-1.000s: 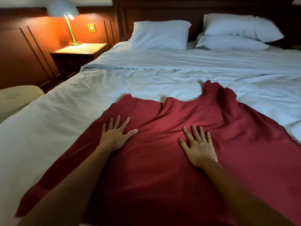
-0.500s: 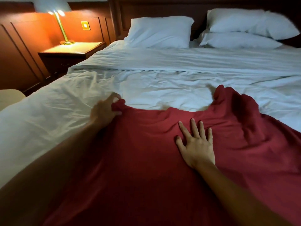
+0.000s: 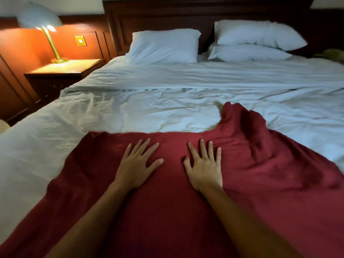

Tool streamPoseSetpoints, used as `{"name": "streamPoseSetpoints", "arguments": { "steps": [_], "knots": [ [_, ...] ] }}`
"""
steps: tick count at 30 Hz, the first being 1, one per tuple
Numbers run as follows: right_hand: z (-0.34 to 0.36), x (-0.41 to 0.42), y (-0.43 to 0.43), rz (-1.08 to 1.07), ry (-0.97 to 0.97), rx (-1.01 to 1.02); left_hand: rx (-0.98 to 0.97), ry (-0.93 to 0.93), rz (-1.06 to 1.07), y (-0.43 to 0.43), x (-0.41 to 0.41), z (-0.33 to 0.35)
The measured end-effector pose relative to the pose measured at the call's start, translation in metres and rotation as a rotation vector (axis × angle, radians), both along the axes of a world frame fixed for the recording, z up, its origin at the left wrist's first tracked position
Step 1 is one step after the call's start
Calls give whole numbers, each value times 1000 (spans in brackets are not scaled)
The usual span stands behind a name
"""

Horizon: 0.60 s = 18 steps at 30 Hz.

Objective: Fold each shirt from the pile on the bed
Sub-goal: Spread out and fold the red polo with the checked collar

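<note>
A dark red shirt (image 3: 260, 183) lies spread across the near part of the white bed (image 3: 167, 108). Its far edge runs nearly straight on the left, and a bunched corner rises at the far right. My left hand (image 3: 136, 164) rests flat on the cloth with fingers spread, just left of centre. My right hand (image 3: 203, 166) lies flat beside it, fingers straight and pointing toward the pillows. Neither hand grips the fabric. No pile of other shirts shows in this view.
Three white pillows (image 3: 163, 45) lean on the dark wooden headboard (image 3: 204, 13). A lit brass lamp (image 3: 46, 28) stands on the nightstand (image 3: 61, 71) to the left of the bed. A greenish item (image 3: 335, 54) sits at the far right edge.
My left hand let go of the shirt's far left corner and came back to lie flat near the centre. The left far edge now lies straighter. My right hand stayed flat.
</note>
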State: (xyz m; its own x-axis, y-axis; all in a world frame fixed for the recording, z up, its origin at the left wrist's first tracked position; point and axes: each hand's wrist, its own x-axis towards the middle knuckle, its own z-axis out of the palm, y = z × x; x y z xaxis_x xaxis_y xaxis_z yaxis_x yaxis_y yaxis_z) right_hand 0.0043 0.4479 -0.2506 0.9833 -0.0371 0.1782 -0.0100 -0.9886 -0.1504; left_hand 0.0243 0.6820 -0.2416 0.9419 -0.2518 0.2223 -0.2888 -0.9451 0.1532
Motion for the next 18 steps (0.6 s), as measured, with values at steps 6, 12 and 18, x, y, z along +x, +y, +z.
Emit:
{"name": "streamPoseSetpoints", "arguments": {
  "steps": [6, 12, 18],
  "knots": [
    [18, -9, -60, -34, -111, 85, 72, 249, 262, -2, 20, 10],
    [28, -3, -243, -170, 193, 3, 5, 22, 258, -66, 20, 0],
    [21, 13, -267, -195, -67, 206, -82, -112, -163, -201, 37, -11]
  ]
}}
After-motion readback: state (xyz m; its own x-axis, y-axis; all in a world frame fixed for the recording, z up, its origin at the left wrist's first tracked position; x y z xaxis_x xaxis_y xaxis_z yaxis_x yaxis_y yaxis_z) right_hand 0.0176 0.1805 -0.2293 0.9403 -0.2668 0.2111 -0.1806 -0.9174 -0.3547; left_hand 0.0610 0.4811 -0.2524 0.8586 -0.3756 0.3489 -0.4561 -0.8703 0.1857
